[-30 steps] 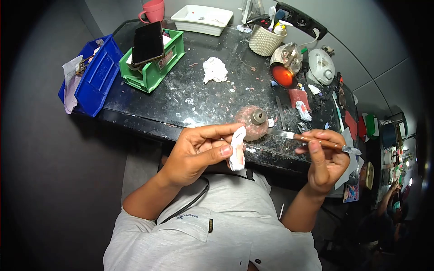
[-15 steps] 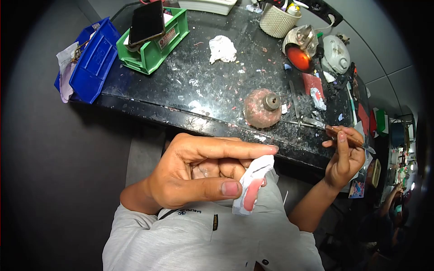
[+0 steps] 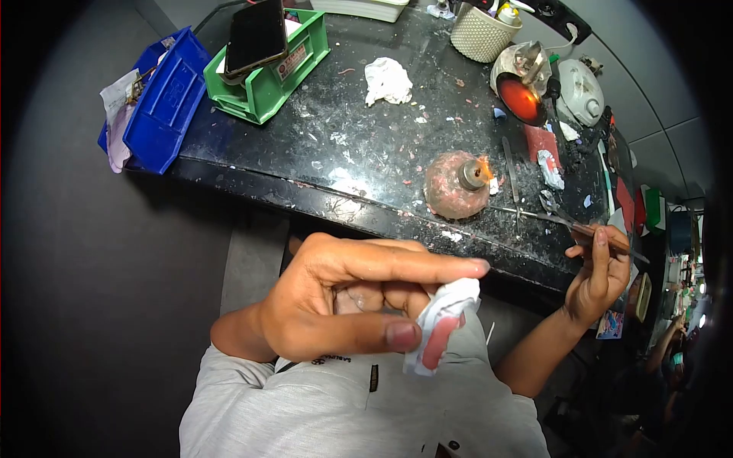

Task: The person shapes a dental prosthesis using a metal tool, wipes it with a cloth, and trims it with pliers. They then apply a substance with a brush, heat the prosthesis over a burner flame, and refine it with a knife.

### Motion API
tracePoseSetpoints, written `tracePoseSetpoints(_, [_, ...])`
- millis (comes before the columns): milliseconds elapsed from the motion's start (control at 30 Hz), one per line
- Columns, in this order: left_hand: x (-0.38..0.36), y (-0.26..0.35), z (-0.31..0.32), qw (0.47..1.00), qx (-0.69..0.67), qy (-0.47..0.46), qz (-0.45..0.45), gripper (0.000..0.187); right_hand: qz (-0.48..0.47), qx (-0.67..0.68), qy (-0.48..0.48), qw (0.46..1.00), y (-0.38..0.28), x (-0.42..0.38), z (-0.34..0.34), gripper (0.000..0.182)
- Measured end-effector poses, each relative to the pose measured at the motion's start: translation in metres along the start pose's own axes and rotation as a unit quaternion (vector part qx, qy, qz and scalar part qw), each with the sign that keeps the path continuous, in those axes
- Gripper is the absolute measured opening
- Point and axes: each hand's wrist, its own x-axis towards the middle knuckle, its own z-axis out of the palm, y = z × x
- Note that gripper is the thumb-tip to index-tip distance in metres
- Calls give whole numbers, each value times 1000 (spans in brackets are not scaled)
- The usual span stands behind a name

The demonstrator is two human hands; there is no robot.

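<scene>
My left hand [image 3: 328, 298] is closed on a white plaster dental cast [image 3: 458, 294], gripping it between thumb and fingers above my lap. Pink wax [image 3: 438, 345] covers part of the cast's side. My right hand [image 3: 599, 275], at the bench's right front edge, pinches the brown handle of a wax knife [image 3: 586, 228]. The knife's metal blade points left, toward a round, wax-spattered spirit burner [image 3: 450, 191]. A small orange flame [image 3: 484, 169] shows at the burner's wick.
A pink wax sheet [image 3: 542, 143] and a metal tool [image 3: 511, 172] lie beyond the burner. An orange-glowing round heater [image 3: 522, 99] stands near a white device [image 3: 580, 93]. Green [image 3: 263, 114] and blue [image 3: 164, 114] bins sit at left, a phone [image 3: 256, 34] on the green one.
The view has shifted slightly, moving the bench things rightward. The burner's flame now shows. The cast is tilted a little differently in my left hand, and the knife is turned slightly in my right.
</scene>
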Motion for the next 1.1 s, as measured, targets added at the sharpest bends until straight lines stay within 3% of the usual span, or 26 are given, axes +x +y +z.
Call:
tracePoseSetpoints(67, [5, -6, -12, 997, 57, -4, 56, 60, 47, -24, -6, 999, 1, 5, -7, 11])
tracePoseSetpoints(133, [13, -12, -19, 996, -8, 23, 91, 60, 92, -44, -9, 995, 1, 10, -13, 13])
tracePoseSetpoints(200, [18, -15, -33, 994, -1, 29, 103, 59, 229, -157, -44, 960, 2, 14, -16, 22])
tracePoseSetpoints(267, [21, -15, -37, 992, 7, 66, 103, 58, 225, -175, -51, 957, 14, 15, -18, 28])
tracePoseSetpoints(400, [28, -17, -49, 993, -6, 74, 90, 56, 199, -265, -84, 940, 27, 20, -18, 30])
tracePoseSetpoints(500, [32, -19, -53, 988, 6, 125, 89, 49, 164, -412, -33, 895, 20, 20, -2, 25])
tracePoseSetpoints(533, [33, -21, -56, 985, 16, 143, 92, 48, 165, -411, -32, 896, 19, 15, 6, 25])
tracePoseSetpoints(600, [35, -23, -60, 982, 29, 159, 97, 44, 57, -352, -9, 934, 18, 5, 24, 24])
tracePoseSetpoints(700, [39, -26, -69, 979, -3, 153, 131, 37, 6, -326, -162, 931, -9, -15, 63, 47])
tracePoseSetpoints(800, [41, -28, -73, 974, 18, 178, 140, 36, -97, -338, -228, 908, -1, -26, 84, 71])
tracePoseSetpoints(1100, [47, -30, -78, 960, 63, 210, 173, 40, -122, -396, -213, 885, 12, -33, 108, 79])
